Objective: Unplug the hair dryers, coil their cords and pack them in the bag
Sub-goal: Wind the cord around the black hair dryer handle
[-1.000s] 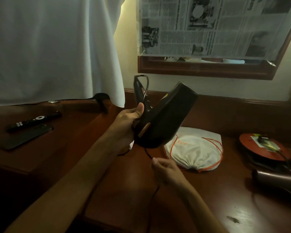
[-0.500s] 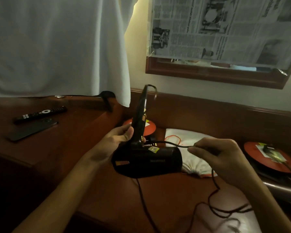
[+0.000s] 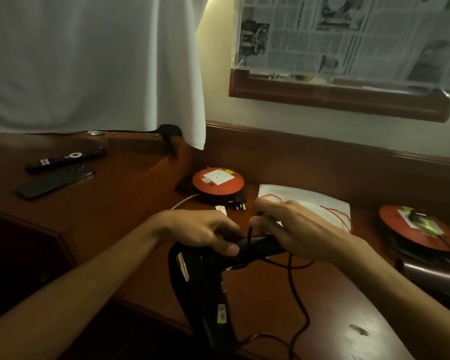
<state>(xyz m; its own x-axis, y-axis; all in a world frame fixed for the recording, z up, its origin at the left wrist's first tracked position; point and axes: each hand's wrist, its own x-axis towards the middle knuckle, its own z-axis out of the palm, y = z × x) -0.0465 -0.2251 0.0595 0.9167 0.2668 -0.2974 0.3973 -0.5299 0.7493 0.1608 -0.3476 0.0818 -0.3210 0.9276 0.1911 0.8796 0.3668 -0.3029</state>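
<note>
My left hand (image 3: 200, 231) grips the handle of a black hair dryer (image 3: 203, 289), whose barrel points down toward me. My right hand (image 3: 294, 229) pinches its black cord (image 3: 296, 302) against the handle's far end; the rest of the cord trails loosely down over the desk. A white drawstring bag (image 3: 312, 203) with red cord lies flat behind my right hand. A second, brownish hair dryer (image 3: 431, 275) lies at the right edge, its cord running to a red socket reel (image 3: 413, 229).
Another red socket reel (image 3: 218, 181) stands behind my hands, a black plug (image 3: 238, 203) lying beside it. A remote (image 3: 65, 159) and a phone (image 3: 55, 181) lie on the raised wooden shelf at left. White cloth hangs above; a newspaper-covered mirror is on the wall.
The black dryer has dropped from upright to barrel-down, closer to me. My right hand has moved in from the stretched cord to the handle's end, next to my left hand.
</note>
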